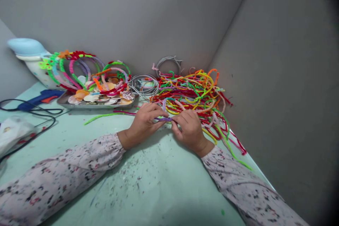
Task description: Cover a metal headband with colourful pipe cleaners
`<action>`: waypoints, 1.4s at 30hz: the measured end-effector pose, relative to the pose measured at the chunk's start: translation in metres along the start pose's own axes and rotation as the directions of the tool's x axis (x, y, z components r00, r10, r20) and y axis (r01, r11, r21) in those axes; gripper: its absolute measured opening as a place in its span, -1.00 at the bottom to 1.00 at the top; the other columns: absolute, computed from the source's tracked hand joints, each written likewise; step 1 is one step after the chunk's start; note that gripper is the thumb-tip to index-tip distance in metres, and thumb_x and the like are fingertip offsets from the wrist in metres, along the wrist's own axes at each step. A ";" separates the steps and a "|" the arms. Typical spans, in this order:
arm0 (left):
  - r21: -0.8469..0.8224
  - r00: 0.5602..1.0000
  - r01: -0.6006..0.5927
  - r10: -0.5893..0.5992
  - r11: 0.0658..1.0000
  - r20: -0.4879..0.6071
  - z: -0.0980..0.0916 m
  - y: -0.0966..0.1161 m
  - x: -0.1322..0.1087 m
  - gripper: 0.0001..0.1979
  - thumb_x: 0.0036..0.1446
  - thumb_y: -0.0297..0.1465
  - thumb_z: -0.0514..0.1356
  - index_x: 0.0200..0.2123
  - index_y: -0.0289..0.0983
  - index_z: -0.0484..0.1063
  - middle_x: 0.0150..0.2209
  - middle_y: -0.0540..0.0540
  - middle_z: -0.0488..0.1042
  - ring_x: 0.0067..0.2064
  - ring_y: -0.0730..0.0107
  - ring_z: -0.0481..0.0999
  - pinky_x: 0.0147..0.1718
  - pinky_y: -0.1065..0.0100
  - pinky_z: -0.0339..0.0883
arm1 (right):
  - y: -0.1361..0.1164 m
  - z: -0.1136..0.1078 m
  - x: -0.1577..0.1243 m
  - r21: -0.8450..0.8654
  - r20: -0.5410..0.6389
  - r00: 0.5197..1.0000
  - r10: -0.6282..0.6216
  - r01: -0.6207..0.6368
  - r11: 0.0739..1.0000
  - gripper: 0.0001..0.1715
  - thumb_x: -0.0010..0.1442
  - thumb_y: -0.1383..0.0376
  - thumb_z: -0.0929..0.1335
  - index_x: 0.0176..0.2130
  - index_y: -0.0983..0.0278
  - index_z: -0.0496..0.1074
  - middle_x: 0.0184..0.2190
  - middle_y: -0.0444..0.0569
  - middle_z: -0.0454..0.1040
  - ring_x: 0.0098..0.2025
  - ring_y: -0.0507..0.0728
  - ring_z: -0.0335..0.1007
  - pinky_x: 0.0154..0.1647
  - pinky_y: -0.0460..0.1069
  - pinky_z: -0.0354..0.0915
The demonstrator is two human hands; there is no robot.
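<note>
Between my two hands runs a purple pipe cleaner (164, 119), low over the table. My left hand (145, 122) pinches it between thumb and fingers from the left. The fingertips of my right hand (189, 129) are closed on its other end, close to the left fingertips. Just behind the hands lies a tangled heap of colourful pipe cleaners (185, 90), some strands reaching past my right wrist. A bright green pipe cleaner (100, 117) lies flat to the left of my left hand.
A metal tray (97, 106) of seashells also bears headbands (75, 67) wrapped in fuzzy colours. Wire coils (144, 86) sit between tray and heap. At left are a blue glue gun (37, 99) with a black cord, a pale container (33, 58) and a plastic bag (14, 132). Grey walls stand behind and right.
</note>
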State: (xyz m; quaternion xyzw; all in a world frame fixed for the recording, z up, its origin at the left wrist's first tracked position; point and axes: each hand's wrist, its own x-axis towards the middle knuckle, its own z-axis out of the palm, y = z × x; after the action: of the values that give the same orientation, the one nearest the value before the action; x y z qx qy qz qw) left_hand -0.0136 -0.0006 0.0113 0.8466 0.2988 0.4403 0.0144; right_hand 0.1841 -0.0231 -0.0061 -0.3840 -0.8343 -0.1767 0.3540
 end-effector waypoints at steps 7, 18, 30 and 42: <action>-0.004 1.000 0.013 -0.013 1.000 0.001 0.000 0.002 0.001 -0.88 0.10 -0.33 0.25 -0.34 -0.26 0.52 -0.39 -0.06 0.51 -0.30 0.36 0.45 -0.25 0.27 0.24 | -0.001 0.000 0.000 -0.021 0.011 1.000 -0.013 0.013 1.000 -0.87 0.20 0.32 0.29 -0.34 0.30 0.42 -0.42 -0.01 0.42 -0.27 0.16 0.21 -0.20 0.08 0.12; -0.056 0.989 0.144 -0.142 0.988 0.034 0.001 0.007 0.001 -0.93 0.06 -0.38 0.26 -0.41 -0.25 0.50 -0.40 -0.04 0.51 -0.31 0.35 0.45 -0.22 0.25 0.25 | -0.001 0.002 -0.001 -0.033 0.029 0.999 -0.029 0.030 0.999 -0.86 0.21 0.33 0.28 -0.33 0.29 0.43 -0.41 0.00 0.43 -0.25 0.17 0.23 -0.17 0.09 0.12; -0.163 0.955 0.284 -0.263 0.945 0.140 0.001 0.007 0.003 -0.91 0.09 -0.41 0.23 -0.33 -0.26 0.53 -0.33 -0.08 0.53 -0.24 0.32 0.46 -0.20 0.26 0.33 | 0.001 0.003 -0.001 -0.060 0.052 0.998 -0.028 0.031 0.998 -0.85 0.21 0.32 0.28 -0.34 0.30 0.43 -0.41 0.00 0.43 -0.25 0.17 0.21 -0.17 0.08 0.12; -0.092 0.922 0.378 -0.366 0.921 0.125 0.002 0.012 0.007 -0.94 0.01 -0.42 0.25 -0.47 -0.28 0.50 -0.46 -0.05 0.51 -0.37 0.35 0.46 -0.35 0.31 0.31 | 0.000 0.004 -0.002 -0.039 0.054 0.996 -0.074 0.076 0.996 -0.84 0.22 0.33 0.28 -0.35 0.28 0.44 -0.41 0.00 0.44 -0.24 0.17 0.25 -0.15 0.09 0.14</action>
State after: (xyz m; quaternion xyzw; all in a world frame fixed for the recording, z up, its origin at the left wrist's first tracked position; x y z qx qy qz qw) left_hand -0.0038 -0.0063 0.0185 0.7941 0.4273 0.4006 0.1623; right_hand 0.1829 -0.0222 -0.0102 -0.3639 -0.8533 -0.1968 0.3173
